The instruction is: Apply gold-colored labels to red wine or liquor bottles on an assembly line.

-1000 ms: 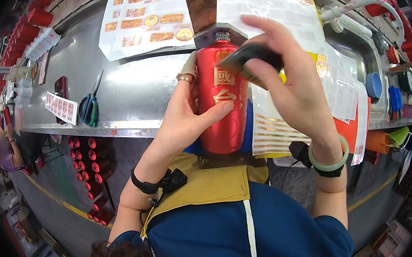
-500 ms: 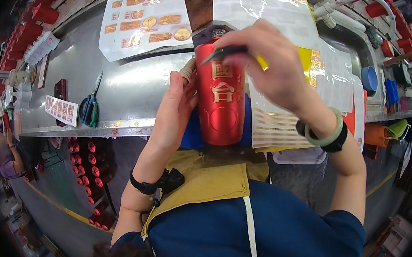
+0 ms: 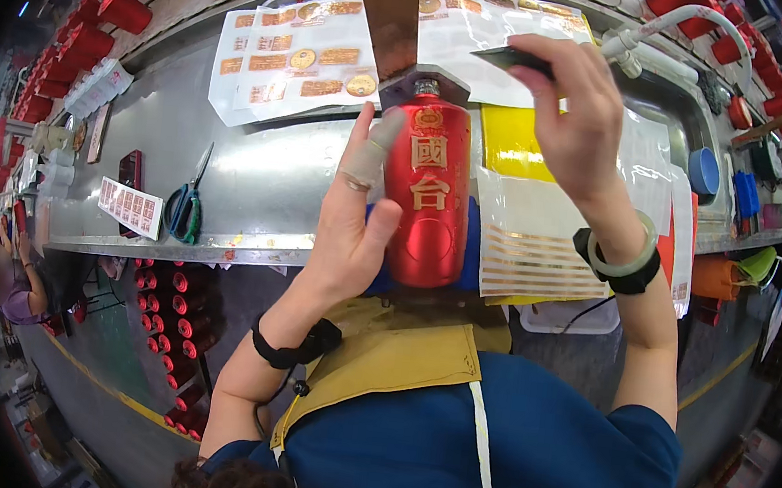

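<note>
A red bottle [image 3: 426, 233] with gold characters on its front lies on a blue support [image 3: 472, 252], its neck against a dark metal bracket [image 3: 453, 87]. My left hand [image 3: 352, 226] is open at the bottle's left side, thumb and fingers apart. One finger wears a pale cover [image 3: 374, 153] and reaches along the bottle's edge; whether it touches is hard to tell. Up and to the right of the bottle, my right hand [image 3: 581, 112] is closed on a dark flat tool with a pointed tip [image 3: 512, 61]. That tip points left, above the sheets.
Gold sticker sheets [image 3: 306, 52] lie behind and left. A yellow piece [image 3: 518, 143] and a gold-striped sheet [image 3: 545, 254] lie right. Scissors [image 3: 186, 205] and a label strip [image 3: 131, 210] are left on the metal table [image 3: 267, 162]. A wooden post [image 3: 384, 18] rises behind the bracket.
My right hand has lifted off the bottle's upper front, moving up and right with the pointed tool. My left hand's fingers have spread beside the bottle. The view has shifted slightly.
</note>
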`<state>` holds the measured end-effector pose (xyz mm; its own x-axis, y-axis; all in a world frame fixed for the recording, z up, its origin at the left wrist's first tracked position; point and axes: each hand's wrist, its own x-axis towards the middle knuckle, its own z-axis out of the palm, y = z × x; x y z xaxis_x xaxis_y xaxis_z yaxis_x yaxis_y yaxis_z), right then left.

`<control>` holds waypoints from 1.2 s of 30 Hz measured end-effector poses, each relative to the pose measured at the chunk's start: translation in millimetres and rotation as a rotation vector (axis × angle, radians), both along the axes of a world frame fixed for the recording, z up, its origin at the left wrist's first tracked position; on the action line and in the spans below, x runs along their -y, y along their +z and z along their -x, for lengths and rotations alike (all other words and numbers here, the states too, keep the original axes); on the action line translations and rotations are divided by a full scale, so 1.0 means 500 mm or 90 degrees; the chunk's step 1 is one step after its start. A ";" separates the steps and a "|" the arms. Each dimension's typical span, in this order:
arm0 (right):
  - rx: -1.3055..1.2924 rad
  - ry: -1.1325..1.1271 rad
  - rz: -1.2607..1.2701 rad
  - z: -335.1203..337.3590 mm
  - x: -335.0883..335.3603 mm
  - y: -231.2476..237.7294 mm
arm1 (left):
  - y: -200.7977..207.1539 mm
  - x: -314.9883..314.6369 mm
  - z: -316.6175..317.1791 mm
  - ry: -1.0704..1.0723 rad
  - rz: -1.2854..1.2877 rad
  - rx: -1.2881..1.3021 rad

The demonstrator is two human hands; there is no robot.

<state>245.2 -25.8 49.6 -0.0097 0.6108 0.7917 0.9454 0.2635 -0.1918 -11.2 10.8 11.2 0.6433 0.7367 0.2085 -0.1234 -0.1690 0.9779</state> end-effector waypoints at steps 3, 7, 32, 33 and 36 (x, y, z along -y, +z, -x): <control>-0.100 0.023 0.012 0.009 0.022 0.033 | -0.036 -0.058 0.013 -0.038 -0.387 -0.172; -0.186 0.026 0.078 0.020 0.065 0.034 | -0.041 -0.136 0.000 -0.096 -0.462 -0.197; -0.332 0.080 0.222 0.075 0.068 -0.011 | -0.027 -0.119 -0.070 0.053 0.132 -0.024; -0.300 0.090 0.217 0.077 0.062 -0.012 | -0.031 -0.122 -0.071 0.052 0.122 -0.020; -0.259 0.095 0.194 0.079 0.052 -0.010 | -0.034 -0.121 -0.075 0.051 0.143 -0.021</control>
